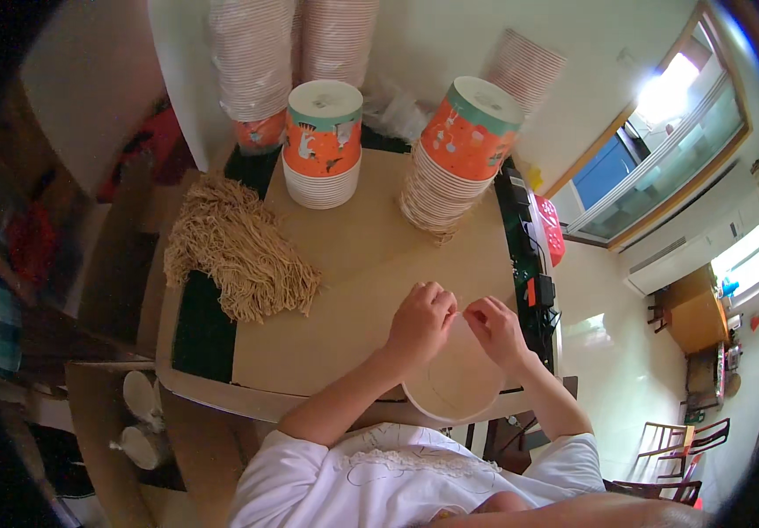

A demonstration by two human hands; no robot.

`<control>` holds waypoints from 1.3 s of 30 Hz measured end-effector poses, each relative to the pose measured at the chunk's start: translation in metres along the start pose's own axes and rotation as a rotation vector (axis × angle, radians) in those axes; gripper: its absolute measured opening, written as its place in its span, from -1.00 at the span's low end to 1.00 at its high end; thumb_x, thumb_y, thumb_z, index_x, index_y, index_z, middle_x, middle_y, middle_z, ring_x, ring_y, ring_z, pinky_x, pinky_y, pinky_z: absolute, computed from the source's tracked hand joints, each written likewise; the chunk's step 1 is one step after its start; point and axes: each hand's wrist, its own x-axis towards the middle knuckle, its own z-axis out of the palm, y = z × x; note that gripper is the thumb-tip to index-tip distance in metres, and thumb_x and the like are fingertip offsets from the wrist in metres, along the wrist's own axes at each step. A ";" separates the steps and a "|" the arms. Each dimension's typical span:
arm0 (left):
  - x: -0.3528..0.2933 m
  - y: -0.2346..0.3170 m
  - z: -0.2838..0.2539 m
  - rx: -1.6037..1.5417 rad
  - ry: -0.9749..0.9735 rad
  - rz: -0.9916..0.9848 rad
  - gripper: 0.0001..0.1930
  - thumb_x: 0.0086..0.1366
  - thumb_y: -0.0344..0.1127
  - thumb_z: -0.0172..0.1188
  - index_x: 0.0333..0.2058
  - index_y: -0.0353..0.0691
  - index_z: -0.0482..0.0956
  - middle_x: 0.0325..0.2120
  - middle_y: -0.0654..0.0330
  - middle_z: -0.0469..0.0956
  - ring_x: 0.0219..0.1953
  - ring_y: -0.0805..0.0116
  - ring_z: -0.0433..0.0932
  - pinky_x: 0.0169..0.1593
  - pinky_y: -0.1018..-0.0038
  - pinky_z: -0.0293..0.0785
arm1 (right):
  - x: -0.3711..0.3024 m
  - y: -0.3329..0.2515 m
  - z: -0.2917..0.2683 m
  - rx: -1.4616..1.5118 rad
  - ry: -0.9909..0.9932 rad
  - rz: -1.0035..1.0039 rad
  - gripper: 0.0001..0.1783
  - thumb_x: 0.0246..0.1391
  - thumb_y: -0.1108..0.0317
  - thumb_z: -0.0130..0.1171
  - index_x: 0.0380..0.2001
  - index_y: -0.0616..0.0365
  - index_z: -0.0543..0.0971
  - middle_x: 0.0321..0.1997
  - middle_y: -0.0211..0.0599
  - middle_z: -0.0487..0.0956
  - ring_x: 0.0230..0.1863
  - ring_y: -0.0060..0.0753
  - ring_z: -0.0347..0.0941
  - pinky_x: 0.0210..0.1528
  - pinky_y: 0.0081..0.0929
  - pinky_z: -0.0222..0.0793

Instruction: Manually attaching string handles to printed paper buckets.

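A white paper bucket (454, 387) is tilted at the table's near edge, in front of my chest, its pale inside facing up. At its far rim my left hand (423, 319) is closed in a pinch, and my right hand (495, 329) pinches close beside it, fingertips almost meeting. What lies between the fingertips is too small to make out. On the table to the left lies a loose heap of tan cord (238, 246). Farther off stands an upside-down stack of orange and green paper buckets (324, 141). A second such stack (467, 136), to its right, leans and has cords hanging about its rims.
Tall wrapped bucket stacks (252, 62) stand against the wall. Cardboard (353, 264) covers most of the table. Along its right edge run a power strip and cables (538, 282), near a red basket (551, 231). An open carton (194, 440) with white buckets is at lower left.
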 end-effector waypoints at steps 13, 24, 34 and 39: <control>-0.009 -0.017 0.018 -0.322 -0.268 -0.405 -0.77 0.06 -0.30 0.19 -0.41 -0.28 0.35 -0.46 0.04 0.50 -0.30 0.15 0.52 -0.25 0.27 0.41 | 0.008 0.012 0.016 0.052 0.153 -0.011 -0.93 -0.01 0.51 0.07 -0.41 0.23 0.43 -0.44 -0.11 0.45 -0.40 -0.04 0.40 -0.37 -0.31 0.34; 0.009 -0.007 0.006 -1.498 -0.250 -1.075 -0.71 0.06 -0.42 0.22 -0.30 -0.26 0.29 -0.54 0.32 0.35 -0.61 0.52 0.36 -0.55 0.63 0.31 | 0.010 0.011 0.010 0.020 0.072 -0.026 -0.93 -0.01 0.48 0.08 -0.40 0.21 0.44 -0.45 -0.11 0.44 -0.39 -0.02 0.40 -0.38 -0.30 0.34; 0.041 -0.052 -0.004 -0.602 -0.596 -0.471 -0.68 0.00 -0.17 0.33 -0.35 -0.22 0.49 -0.53 0.34 0.43 -0.43 0.56 0.42 -0.36 0.57 0.38 | 0.012 0.016 0.004 0.145 -0.127 -0.027 -0.93 0.01 0.48 0.11 -0.39 0.23 0.46 -0.46 -0.25 0.47 -0.45 -0.37 0.42 -0.40 -0.49 0.34; 0.029 -0.079 0.024 -0.810 -0.765 -0.545 -0.73 0.05 -0.13 0.29 -0.42 -0.21 0.56 -0.57 0.30 0.52 -0.52 0.56 0.45 -0.41 0.59 0.41 | 0.015 0.040 0.017 0.534 -0.176 0.272 -0.98 0.05 0.54 0.04 -0.42 0.24 0.46 -0.44 -0.43 0.47 -0.41 -0.65 0.37 -0.41 -0.67 0.29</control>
